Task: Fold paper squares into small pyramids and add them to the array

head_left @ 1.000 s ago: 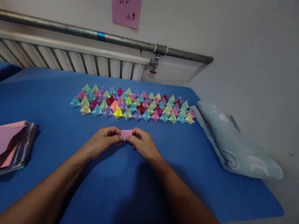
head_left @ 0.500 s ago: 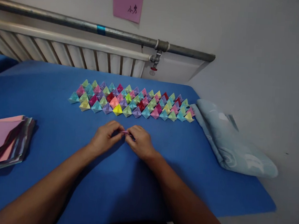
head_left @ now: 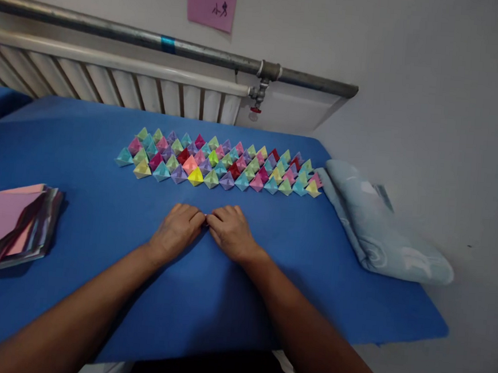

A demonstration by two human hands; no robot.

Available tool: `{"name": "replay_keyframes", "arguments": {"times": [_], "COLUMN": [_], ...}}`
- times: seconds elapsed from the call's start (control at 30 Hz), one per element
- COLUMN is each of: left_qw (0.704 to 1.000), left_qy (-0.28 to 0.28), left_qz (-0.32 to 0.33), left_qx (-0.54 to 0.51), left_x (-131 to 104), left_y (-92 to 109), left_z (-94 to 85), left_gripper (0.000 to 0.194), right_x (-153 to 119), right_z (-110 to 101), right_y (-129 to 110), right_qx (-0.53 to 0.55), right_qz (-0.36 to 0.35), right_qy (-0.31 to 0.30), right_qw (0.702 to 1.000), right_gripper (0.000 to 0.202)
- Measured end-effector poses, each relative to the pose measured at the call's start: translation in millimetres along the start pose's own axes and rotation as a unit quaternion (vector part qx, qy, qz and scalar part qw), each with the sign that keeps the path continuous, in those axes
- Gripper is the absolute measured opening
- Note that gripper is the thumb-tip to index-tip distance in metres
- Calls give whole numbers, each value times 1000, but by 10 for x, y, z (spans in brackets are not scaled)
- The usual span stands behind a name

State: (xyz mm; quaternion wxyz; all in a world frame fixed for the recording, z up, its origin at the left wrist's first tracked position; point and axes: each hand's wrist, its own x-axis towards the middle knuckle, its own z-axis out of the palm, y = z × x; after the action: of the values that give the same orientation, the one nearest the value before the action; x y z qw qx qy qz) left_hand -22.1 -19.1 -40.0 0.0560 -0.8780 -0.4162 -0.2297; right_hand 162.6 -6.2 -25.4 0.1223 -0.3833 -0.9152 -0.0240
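My left hand [head_left: 179,229] and my right hand [head_left: 231,231] meet above the middle of the blue table. Between their fingertips they pinch a small folded piece of pink paper [head_left: 206,220], nearly all of it hidden by the fingers. Both hands are closed, thumbs and forefingers pressed together. Just beyond them stand several rows of little folded paper boats [head_left: 227,180] in many colours, set close side by side.
A stack of coloured paper sheets [head_left: 2,222] lies on the blue table [head_left: 135,315] at the left. A folded light-blue towel or blanket [head_left: 383,231] rests at the right edge. Behind the table are a white radiator [head_left: 123,87], a metal pipe [head_left: 208,52] and a valve [head_left: 258,101].
My fingers have closed in around the pink paper, so less of it shows. My left thumb has drawn in against the forefinger. The view has shifted slightly.
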Motion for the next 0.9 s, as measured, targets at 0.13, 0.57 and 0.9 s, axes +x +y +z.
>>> {"name": "replay_keyframes", "arguments": {"times": [0.13,0.57,0.9], "left_qw": [999,995,994], "left_qy": [3,-18,-30], "left_qz": [-22,-47,-62], "left_qx": [-49,-81,-83], "left_x": [-89,-66,-35], "left_y": [62,-17,-36], "left_z": [-40,-102,-135], "left_gripper": [20,17,24], "right_x": [-123,-136,-71], "right_z": [-9,29,-18], "right_y": [-9,19,61], "right_qx": [53,137,254], "right_qz": [11,65,132], "right_qy": [-11,21,1], "right_qw": [998,988,958], "right_gripper": [27,12,9]}}
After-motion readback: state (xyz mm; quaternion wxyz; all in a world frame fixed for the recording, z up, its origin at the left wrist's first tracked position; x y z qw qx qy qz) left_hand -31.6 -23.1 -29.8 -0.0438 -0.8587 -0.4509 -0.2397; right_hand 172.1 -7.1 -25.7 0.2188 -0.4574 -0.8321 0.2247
